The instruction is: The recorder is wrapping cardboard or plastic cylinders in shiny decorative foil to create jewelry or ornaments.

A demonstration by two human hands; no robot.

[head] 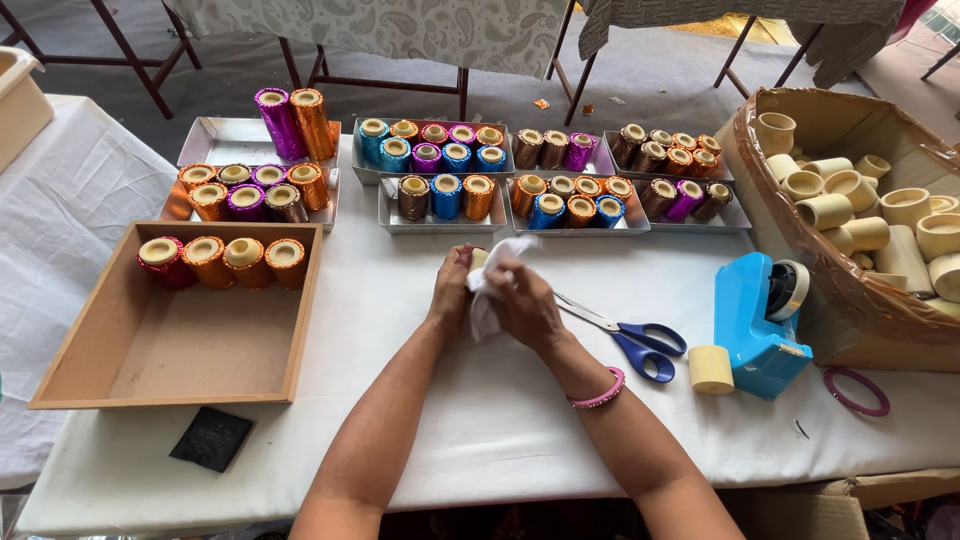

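- White cloth [490, 290] is bunched in my right hand [525, 305], grip clenched round it so it wraps the small pale cup [478, 258].
- Left hand [452, 290] grasps that cup from the other side, steadying it just above the worktop [480, 420], dead centre in front of me.
- Scissors [625, 335] and blue tape dispenser [758, 320] sit by my right arm, easy to grab.
- Foil-wrapped cups line the wooden tray [100, 340] on my left; bare ones fill the basket [800, 250] on the right.

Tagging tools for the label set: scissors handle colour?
Blue. The scissors lie on the white table beside the right hand; clearest in the head view.
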